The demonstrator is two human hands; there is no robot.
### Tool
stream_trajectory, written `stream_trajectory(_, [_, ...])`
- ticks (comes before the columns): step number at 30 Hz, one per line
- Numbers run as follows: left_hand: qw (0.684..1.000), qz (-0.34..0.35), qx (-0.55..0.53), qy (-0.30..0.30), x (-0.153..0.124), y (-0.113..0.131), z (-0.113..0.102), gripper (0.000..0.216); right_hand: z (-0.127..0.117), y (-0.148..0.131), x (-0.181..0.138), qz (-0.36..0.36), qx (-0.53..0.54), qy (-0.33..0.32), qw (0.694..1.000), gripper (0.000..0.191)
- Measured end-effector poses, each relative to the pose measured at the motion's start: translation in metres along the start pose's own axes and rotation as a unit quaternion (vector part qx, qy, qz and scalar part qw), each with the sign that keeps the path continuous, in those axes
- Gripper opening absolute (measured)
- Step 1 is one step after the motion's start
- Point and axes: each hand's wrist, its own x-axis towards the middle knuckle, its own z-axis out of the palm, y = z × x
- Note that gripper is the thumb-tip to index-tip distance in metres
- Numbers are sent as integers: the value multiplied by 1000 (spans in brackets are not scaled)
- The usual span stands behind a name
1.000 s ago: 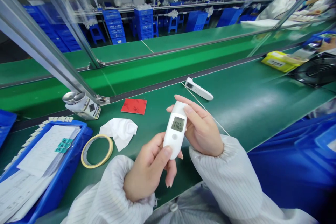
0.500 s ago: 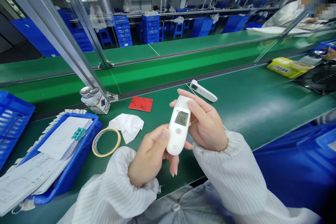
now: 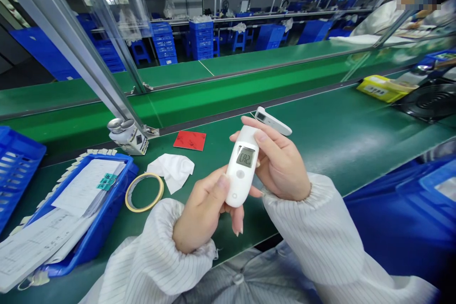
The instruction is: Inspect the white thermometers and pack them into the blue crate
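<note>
Thermometer [image 3: 239,166], white, slightly tilted, LCD [image 3: 245,156] lit, held betw. L hand [image 3: 199,213] and R hand [image 3: 281,161], both curled shut round it. 2nd thermometer [image 3: 272,121] just past R fingers on green bench [image 3: 320,152]; red card [image 3: 189,140], wipe [image 3: 171,171], tape roll [image 3: 144,192], blue tray [image 3: 104,211] to left.

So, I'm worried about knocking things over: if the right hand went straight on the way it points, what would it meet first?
The dark strip along the bench's far edge, probably: the right hand's way looks free until then, between the red card and the white thermometer; depth is unclear.
</note>
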Motion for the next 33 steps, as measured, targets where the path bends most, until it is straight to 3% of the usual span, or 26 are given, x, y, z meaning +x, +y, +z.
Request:
stream_trajectory(4, [999, -37, 11, -30, 0, 2, -2, 29, -3, 0, 0, -3, -11, -6, 1000, 27])
stream_trajectory(9, [992, -49, -40, -105, -1, 8, -2, 41, -7, -1, 0, 4, -1, -19, 1000, 27])
stream_trajectory(20, [991, -70, -31, -106, -2, 9, -5, 44, -8, -1, 2, 20, 5, -34, 999, 29])
stream_trajectory(27, [995, -61, -27, -72, -2, 0, -3, 21, -8, 0, 2, 13, 3, -34, 999, 29])
stream_trajectory(33, [998, -41, -2, -55, -2, -11, -1, 19, -6, 0, 0, 10, -13, -42, 999, 29])
